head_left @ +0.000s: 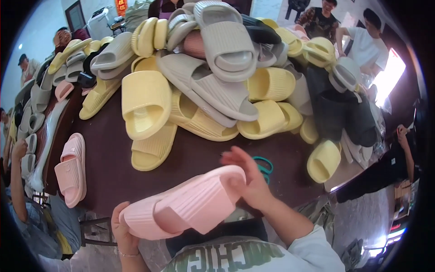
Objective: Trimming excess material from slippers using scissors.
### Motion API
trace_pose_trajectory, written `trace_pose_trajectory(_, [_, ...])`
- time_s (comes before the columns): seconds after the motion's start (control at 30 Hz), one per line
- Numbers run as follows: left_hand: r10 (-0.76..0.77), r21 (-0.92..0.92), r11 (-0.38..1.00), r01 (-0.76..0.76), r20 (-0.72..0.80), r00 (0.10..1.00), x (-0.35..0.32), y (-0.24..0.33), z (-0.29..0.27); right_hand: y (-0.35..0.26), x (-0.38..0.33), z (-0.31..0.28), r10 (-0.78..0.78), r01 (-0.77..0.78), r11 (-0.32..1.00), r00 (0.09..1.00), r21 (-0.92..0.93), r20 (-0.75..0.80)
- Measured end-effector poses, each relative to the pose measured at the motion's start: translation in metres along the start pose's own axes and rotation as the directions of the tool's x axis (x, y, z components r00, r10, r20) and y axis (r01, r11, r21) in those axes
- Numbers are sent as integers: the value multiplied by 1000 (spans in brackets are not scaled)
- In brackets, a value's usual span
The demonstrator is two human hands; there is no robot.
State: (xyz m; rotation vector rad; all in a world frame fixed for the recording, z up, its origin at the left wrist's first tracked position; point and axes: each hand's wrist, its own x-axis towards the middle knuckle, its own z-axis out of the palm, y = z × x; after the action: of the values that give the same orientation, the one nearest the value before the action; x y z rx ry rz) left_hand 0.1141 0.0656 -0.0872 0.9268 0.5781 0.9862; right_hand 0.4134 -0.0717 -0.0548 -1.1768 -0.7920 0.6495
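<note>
A pair of pale pink slide slippers, laid together with ribbed straps, is tilted above the near table edge. Wrapped round their left end are the fingers of my left hand. At their right end is my right hand, its fingers stretched out past the upper edge and its palm side close to the slippers; whether the thumb presses on them is hard to tell. Just beyond that hand lie teal-handled scissors, partly hidden. Another pink slipper pair rests on the table at the left.
Across the dark red table rises a big heap of yellow, grey and black slippers. One yellow slipper sits near the right edge. White strands hang by the left side. Other people stand around the table.
</note>
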Motion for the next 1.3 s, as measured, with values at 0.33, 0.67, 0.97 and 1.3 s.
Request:
trace_pose_trajectory(0.33, [68,45,997,-69,12,998,34,-14,17,1,-15,2,248,-333,916,908,224,336])
trace_pose_trajectory(0.67, [313,685,30,-728,685,658,6,18,82,-1,-26,19,375,-370,829,924,420,75])
trace_pose_trajectory(0.97, [224,706,-90,-703,702,676,19,-10,110,-6,-14,-1,-2,4,999,999,51,-38])
trace_pose_trajectory(1.3, [326,650,-75,-756,732,598,24,6,107,-98,-2,-19,-498,527,836,846,155,-192])
